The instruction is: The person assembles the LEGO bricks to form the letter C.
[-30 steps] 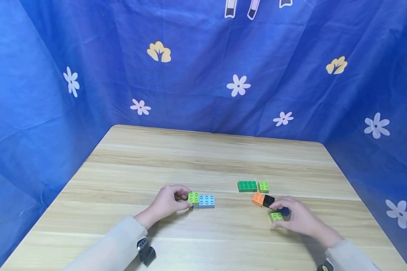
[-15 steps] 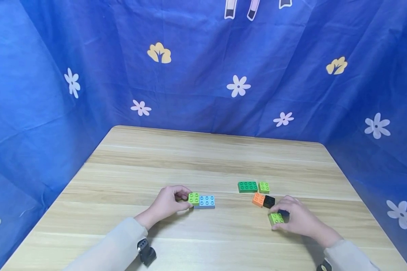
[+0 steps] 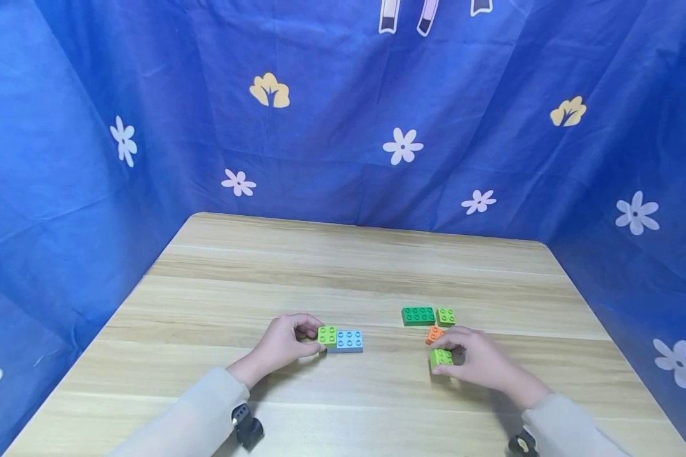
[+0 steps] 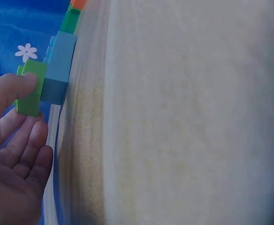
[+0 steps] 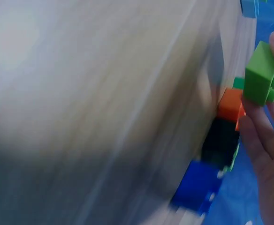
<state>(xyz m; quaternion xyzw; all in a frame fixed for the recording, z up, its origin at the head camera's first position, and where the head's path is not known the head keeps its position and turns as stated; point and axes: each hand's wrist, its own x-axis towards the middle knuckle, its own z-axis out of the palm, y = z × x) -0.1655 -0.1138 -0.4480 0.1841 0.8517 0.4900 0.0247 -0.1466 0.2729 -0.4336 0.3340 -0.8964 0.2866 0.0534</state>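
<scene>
My left hand (image 3: 282, 341) pinches a lime green brick (image 4: 32, 89) between thumb and fingers. That brick sits on the left end of a light blue brick (image 3: 350, 341), which lies on the table and shows several bare studs. My right hand (image 3: 480, 360) holds a second lime green brick (image 5: 261, 75) by its sides, raised off the table. Below it, the right wrist view shows a row of an orange brick (image 5: 230, 103), a black brick (image 5: 219, 142) and a dark blue brick (image 5: 196, 186). In the head view the right hand hides the black and dark blue ones.
Behind the orange brick lie a dark green brick (image 3: 418, 317) and another lime green brick (image 3: 446, 317). The wooden table (image 3: 343, 266) has a blue flowered cloth (image 3: 320, 158) hanging behind it and along both sides.
My right hand has lifted its lime green brick off the table and moved it left, covering the black and dark blue bricks. My left hand has stayed in place on its brick.
</scene>
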